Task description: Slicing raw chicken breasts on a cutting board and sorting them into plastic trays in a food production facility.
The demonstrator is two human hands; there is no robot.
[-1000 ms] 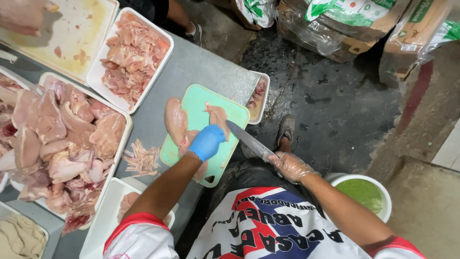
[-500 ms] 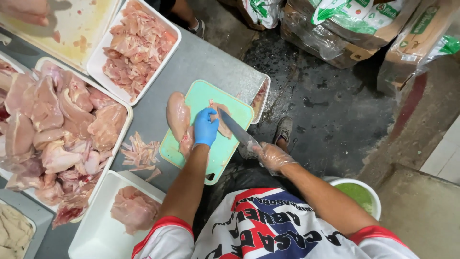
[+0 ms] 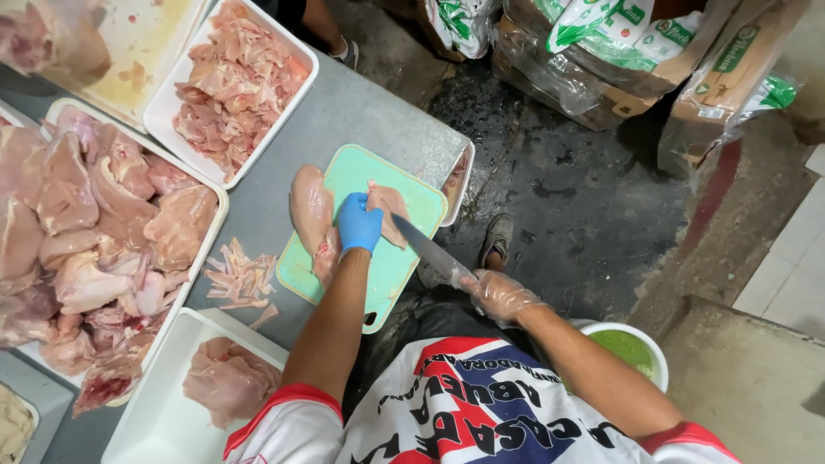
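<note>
The left hand [image 3: 359, 225], in a blue glove, reached forward with its fingers pressing a pale pink chicken piece [image 3: 388, 210] onto the green cutting board [image 3: 391, 266] at the worktop's near edge. The right hand [image 3: 501, 296] gripped one knife [image 3: 427, 247], angled toward it. A second piece [image 3: 310, 206] lay alongside.

Even overhead light, soft shadows — sharp centre, slight wide-angle bending at the edges.

Knife handle [image 3: 481, 288] hidden inside gloved right hand [image 3: 503, 296].
</note>
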